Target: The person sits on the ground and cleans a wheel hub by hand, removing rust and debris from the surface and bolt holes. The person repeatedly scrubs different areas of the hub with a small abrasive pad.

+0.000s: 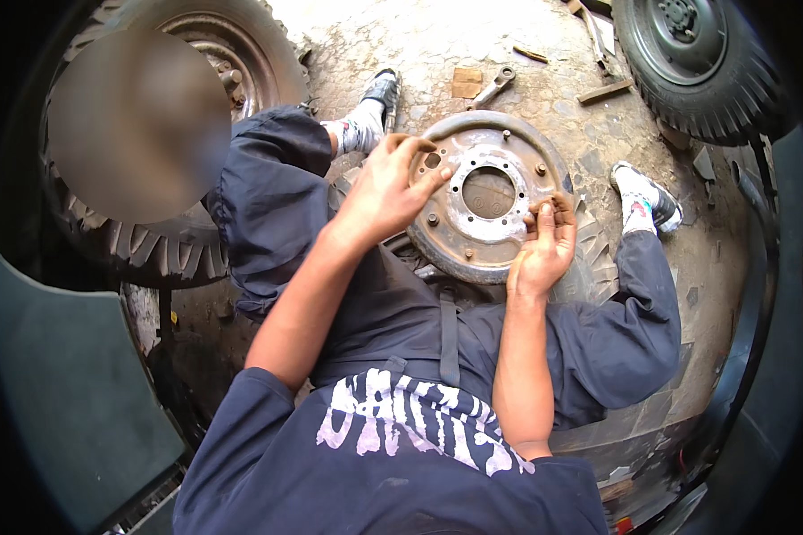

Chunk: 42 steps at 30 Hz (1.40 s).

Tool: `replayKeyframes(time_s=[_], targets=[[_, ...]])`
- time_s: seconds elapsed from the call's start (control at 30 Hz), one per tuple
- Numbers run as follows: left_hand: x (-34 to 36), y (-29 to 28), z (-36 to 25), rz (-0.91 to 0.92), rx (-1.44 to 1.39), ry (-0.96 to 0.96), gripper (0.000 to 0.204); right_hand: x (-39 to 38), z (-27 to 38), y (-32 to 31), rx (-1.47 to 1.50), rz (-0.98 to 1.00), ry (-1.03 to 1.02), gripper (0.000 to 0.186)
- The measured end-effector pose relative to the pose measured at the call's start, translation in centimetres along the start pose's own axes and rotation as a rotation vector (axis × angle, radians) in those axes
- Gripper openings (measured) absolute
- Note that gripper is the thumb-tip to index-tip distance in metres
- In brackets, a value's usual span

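A round, rusty brake backing plate (468,245) with a raised rim, a large central hole and several bolts lies in front of me between my legs. Bare, shiny metal rings its central hole. Over the plate's left side is my left hand (385,192), thumb and fingers apart, close to a small oval hole. My right hand (544,248) is at the plate's right edge, palm up, with fingers curled and thumb pressed against them. Whatever these fingers pinch, if anything, is too small to make out. Under the plate, tyre tread (598,259) shows.
Large wheels stand at the upper left (187,254) and upper right (749,98). On the cracked floor beyond the plate lie a metal rod end (495,87), a brown block (466,83) and a short bar (605,91). Dark green panels (71,374) flank me.
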<state>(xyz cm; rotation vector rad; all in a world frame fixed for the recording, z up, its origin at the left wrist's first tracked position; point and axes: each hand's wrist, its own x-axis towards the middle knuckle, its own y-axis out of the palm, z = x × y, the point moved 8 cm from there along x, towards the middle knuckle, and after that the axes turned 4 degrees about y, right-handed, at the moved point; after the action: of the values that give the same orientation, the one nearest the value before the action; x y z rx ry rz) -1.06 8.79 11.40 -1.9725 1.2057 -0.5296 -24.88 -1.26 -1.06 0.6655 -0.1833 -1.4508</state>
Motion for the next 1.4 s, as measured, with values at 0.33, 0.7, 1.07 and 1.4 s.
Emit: replayKeyframes(time_s=[0.33, 0.7, 1.07, 1.4], targets=[[1.1, 2.8, 4.2, -0.187, -0.698, -0.095, 0.018, -1.0, 14.4, 3.7, -0.205, 0.098, -0.317, 0.035], [1.1, 6.1, 6.3, -0.030, -0.561, -0.052, 0.021, 4.2, -2.8, 3.0, -0.714, 0.464, 0.277, 0.032], [0.1, 12.1, 5.0, 0.266, -0.906, -0.148, 0.031, 1.9, -3.1, 4.8, -0.599, 0.612, 0.333, 0.024], [-0.9, 11.7, 5.1, 0.235, -0.769, -0.233, 0.019, 1.0, -1.7, 5.1, -0.807, 0.601, 0.270, 0.022]])
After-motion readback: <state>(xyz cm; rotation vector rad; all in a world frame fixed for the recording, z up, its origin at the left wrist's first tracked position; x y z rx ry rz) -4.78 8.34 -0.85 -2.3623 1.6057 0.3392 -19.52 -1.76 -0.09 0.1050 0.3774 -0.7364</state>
